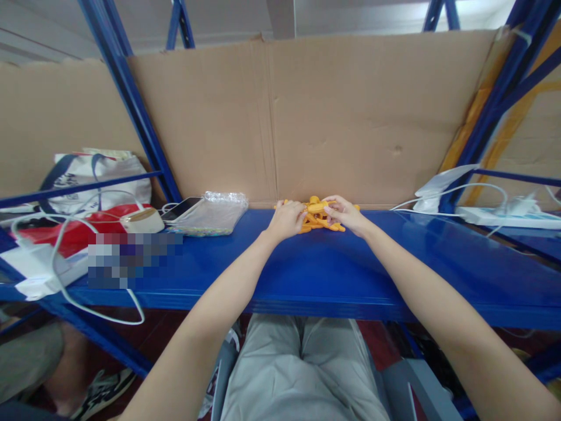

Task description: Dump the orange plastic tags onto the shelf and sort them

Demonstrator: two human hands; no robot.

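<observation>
A yellow-orange plastic piece (322, 223) with several thin limbs and a rounded knob on top rests on the blue shelf (324, 263), close to the cardboard at the back. Its exact kind is too small to make out. My left hand (287, 218) is closed around its left side, fingers curled over the top and thumb toward the middle. On the other side, my right hand (347, 215) pinches its upper right part between thumb and fingers. Both palms hide portions of the piece.
Cardboard (342, 117) stands behind the shelf, between blue posts. Left lie a clear plastic pouch (213, 216), a phone (186, 208), a red item, a cloth bag (100, 181) and white cables. A power strip (508, 216) sits right. A neighbouring person's leg shows lower left.
</observation>
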